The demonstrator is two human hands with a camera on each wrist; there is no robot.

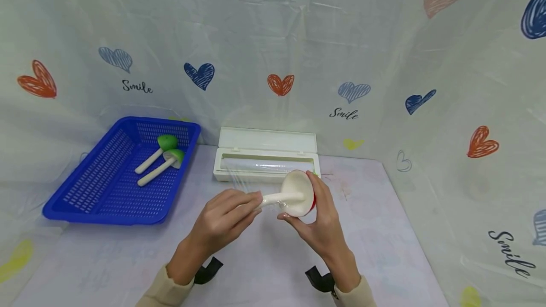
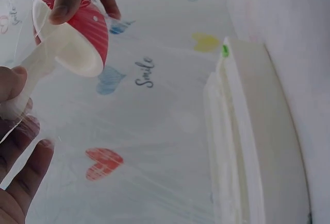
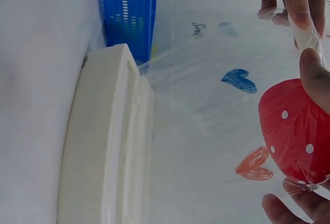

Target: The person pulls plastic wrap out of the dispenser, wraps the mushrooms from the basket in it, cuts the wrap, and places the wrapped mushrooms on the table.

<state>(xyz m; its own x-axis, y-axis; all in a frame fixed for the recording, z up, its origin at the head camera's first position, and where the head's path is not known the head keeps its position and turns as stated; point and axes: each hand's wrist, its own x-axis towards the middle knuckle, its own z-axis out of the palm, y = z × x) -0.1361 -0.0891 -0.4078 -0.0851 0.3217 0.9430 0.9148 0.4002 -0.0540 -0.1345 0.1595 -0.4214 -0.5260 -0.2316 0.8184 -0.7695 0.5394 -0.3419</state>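
A toy mushroom with a white stem and a red, white-dotted cap is held tilted above the table, its pale underside facing the head camera. My left hand pinches the stem. Round the cap's rim, my right hand grips with thumb and fingers. Clear cling film clings in creases over the cap and stem; a thin stretched strip runs between the left hand and the dispenser box. Behind the hands, this white cling film box stands with its lid up, a film roll inside.
On the left sits a blue plastic basket with two green-capped toy mushrooms in it. A sheet printed with hearts hangs behind and to the right of the white table.
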